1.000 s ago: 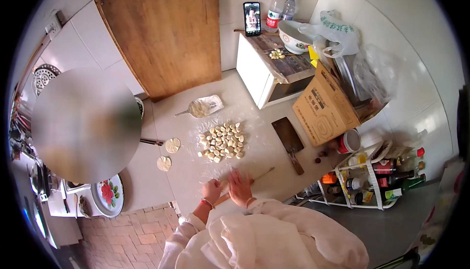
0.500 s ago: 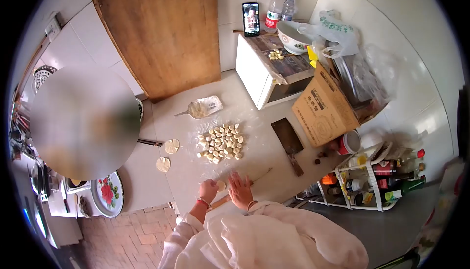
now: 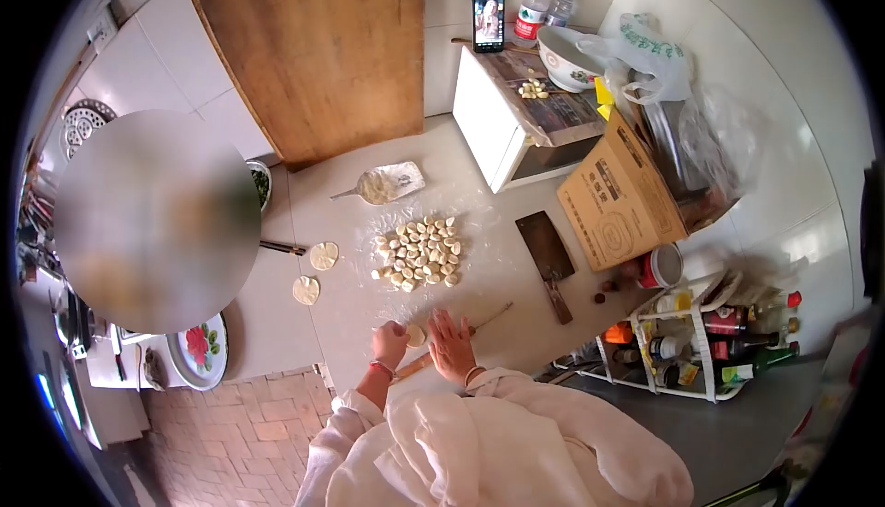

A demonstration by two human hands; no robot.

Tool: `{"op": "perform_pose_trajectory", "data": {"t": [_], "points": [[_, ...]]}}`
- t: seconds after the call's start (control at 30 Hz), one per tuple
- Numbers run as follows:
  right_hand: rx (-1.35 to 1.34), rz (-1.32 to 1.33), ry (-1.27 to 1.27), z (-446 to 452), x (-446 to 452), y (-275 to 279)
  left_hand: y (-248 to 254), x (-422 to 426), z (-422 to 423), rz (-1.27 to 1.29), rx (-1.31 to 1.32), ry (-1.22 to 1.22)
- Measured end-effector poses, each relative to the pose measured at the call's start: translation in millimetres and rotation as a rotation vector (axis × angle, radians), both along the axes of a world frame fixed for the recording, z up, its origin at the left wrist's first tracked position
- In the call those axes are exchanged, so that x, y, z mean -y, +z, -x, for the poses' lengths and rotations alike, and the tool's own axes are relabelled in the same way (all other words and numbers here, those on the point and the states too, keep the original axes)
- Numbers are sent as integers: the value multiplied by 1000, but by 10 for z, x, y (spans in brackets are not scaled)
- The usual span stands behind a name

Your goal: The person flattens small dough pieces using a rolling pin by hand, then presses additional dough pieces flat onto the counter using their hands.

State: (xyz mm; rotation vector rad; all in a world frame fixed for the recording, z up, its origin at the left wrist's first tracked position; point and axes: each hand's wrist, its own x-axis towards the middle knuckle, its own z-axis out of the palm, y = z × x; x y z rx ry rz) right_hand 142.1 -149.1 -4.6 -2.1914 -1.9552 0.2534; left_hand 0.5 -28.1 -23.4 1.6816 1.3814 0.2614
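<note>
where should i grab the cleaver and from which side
Probably best by its handle, coming from the person's side with the nearer right hand: the cleaver lies flat, handle toward the person, broad blade pointing away.

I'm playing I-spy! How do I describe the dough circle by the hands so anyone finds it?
On the pale counter, find the cluster of little dough lumps. Below it in the picture, look between the left hand and right hand. Your dough circle is there; the other two circles lie farther left, away from both.
</note>
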Motion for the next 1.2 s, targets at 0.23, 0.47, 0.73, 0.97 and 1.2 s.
{"op": "perform_pose_trajectory", "data": {"t": [0.23,0.47,0.73,0.97,1.2], "points": [[40,-54,-89,4,-881,40,125,23,-199,-34,-138,-44],[65,-57,-22,-9,-156,-158,13,-88,-57,10,-62,-3],[66,29,-82,37,-692,26,50,112,-147,10,33,72],[-32,-99,-62,9,-312,-259,-482,-95,-98,-101,-236,-211],[47,-33,-63,13,-273,-134,64,13,-37,77,-7,-88]]}}
